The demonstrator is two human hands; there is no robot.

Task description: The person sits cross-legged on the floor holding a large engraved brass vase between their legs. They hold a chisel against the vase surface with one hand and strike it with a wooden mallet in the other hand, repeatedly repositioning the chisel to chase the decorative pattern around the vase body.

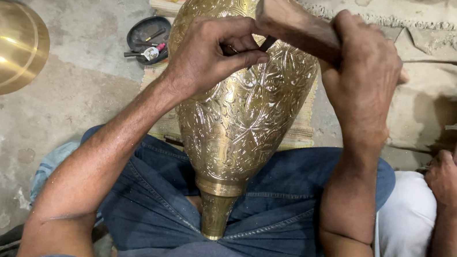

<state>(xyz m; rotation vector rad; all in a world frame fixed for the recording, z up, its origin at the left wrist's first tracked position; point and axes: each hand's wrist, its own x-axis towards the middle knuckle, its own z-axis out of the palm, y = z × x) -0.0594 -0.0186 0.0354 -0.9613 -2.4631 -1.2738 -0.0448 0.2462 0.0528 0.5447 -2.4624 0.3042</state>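
The thin dark chisel (266, 43) is mostly buried under the pinching fingers of the left hand (208, 56), so its tip can't really be made out, and the wooden mallet (296, 26) disappears into the clenched right hand (363, 75) at top centre. The brass vase (238, 118) sits mid-frame across the person's jeans-clad lap (271, 209), shiny gold, covered in dense engraved floral patterning, narrow neck pointing down. At the right edge, a co-worker's hand (453, 182) grips something too cut off to identify.

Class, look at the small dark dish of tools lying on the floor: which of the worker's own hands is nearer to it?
Left. The left hand, pinching a thin chisel against the engraved brass vase, is just right of the dark dish. The right hand, gripping a wooden mallet, is beyond the vase.
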